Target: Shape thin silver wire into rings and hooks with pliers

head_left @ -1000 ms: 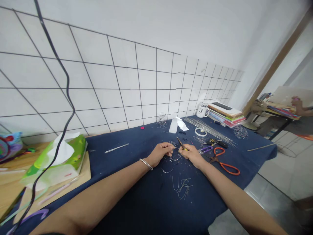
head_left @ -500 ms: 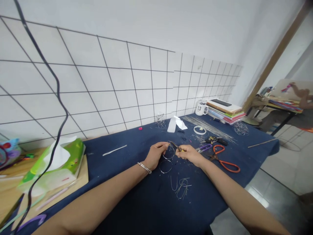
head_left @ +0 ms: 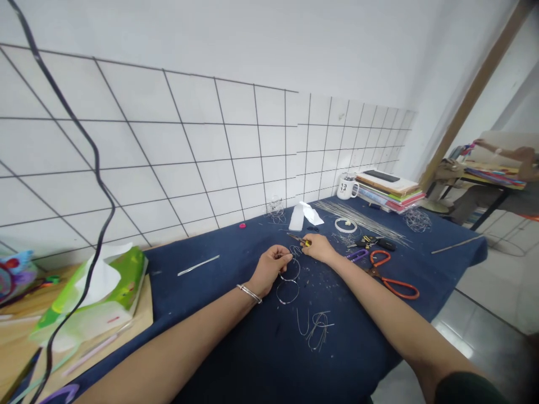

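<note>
Pinched in my left hand (head_left: 272,269) is a thin wire piece with round loops; one wire ring (head_left: 288,292) hangs or lies below the fingers, over the dark blue cloth (head_left: 236,331). My right hand (head_left: 316,248) is closed on small pliers with yellow on the handle (head_left: 307,243), their dark tips pointing left, above and to the right of my left hand. The tips are apart from the wire in my left hand. Bent wire pieces (head_left: 319,330) lie nearer to me on the cloth.
Orange-handled scissors (head_left: 398,286), purple-handled scissors (head_left: 357,256) and black pliers (head_left: 367,242) lie right. Behind are long wires (head_left: 362,219), a wire coil (head_left: 345,225), a mug (head_left: 346,187) and stacked books (head_left: 389,191). Tissues (head_left: 96,286) sit left. A person sits at the far right.
My right hand has moved up and away from my left hand with the pliers, whose tips have left the wire loops. The far person's arm has shifted.
</note>
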{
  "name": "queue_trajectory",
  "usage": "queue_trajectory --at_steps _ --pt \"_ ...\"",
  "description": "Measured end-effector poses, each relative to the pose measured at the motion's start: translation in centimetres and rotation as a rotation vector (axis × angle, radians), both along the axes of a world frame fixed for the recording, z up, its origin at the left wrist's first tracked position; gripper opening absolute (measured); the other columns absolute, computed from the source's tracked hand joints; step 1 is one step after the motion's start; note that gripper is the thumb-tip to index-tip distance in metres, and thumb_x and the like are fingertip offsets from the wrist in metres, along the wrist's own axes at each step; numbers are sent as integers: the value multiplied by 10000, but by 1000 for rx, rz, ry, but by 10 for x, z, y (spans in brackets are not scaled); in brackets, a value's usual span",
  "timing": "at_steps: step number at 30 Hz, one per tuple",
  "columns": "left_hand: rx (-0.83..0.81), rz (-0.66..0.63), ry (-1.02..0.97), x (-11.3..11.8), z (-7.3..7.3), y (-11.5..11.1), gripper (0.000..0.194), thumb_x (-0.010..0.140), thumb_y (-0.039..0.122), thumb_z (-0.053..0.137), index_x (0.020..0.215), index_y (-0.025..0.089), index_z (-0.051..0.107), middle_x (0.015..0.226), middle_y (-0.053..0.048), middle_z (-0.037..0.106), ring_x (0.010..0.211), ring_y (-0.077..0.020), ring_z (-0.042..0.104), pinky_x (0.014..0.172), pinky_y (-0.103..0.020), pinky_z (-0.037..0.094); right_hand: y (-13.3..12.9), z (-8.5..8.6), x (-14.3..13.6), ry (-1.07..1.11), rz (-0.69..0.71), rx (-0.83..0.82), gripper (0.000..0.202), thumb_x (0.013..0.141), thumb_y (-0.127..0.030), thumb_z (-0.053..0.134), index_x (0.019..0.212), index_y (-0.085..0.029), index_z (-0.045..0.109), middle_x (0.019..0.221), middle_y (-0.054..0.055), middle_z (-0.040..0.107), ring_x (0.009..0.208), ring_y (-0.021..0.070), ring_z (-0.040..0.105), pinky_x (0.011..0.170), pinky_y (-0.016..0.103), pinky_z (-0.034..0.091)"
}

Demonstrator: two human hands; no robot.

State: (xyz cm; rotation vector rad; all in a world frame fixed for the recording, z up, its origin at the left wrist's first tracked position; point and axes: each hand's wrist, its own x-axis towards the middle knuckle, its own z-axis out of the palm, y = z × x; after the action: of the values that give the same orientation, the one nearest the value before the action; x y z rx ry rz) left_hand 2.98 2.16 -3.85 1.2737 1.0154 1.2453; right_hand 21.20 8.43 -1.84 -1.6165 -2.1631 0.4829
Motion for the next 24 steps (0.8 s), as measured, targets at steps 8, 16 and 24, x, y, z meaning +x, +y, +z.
queue_trajectory --at_steps 8,16,24 --pt "19 -50 51 0 3 -1 231 719 369 580 793 152 548 526 42 483 453 -59 416 476 -182 314 29 -1 -19 -98 68 -32 256 617 -276 603 860 -209 646 823 11 640 744 144 548 596 192 343" --pt "1 -11 25 2 4 -2 248 717 385 581 779 149 539 565 37 485 447 -47 381 457 -177 292 39 -3 -31 -109 104 -89 201 542 -191 629 736 -201 680 756 41 657 734 171 572 573 205 344" --pt "10 -76 80 3 6 -3 250 717 395 575 770 152 555 547 37 491 441 -52 402 466 -179 297 18 1 -11 91 91 -174 156 588 -207 606 724 -182 677 641 11 646 604 119 570 523 177 365"
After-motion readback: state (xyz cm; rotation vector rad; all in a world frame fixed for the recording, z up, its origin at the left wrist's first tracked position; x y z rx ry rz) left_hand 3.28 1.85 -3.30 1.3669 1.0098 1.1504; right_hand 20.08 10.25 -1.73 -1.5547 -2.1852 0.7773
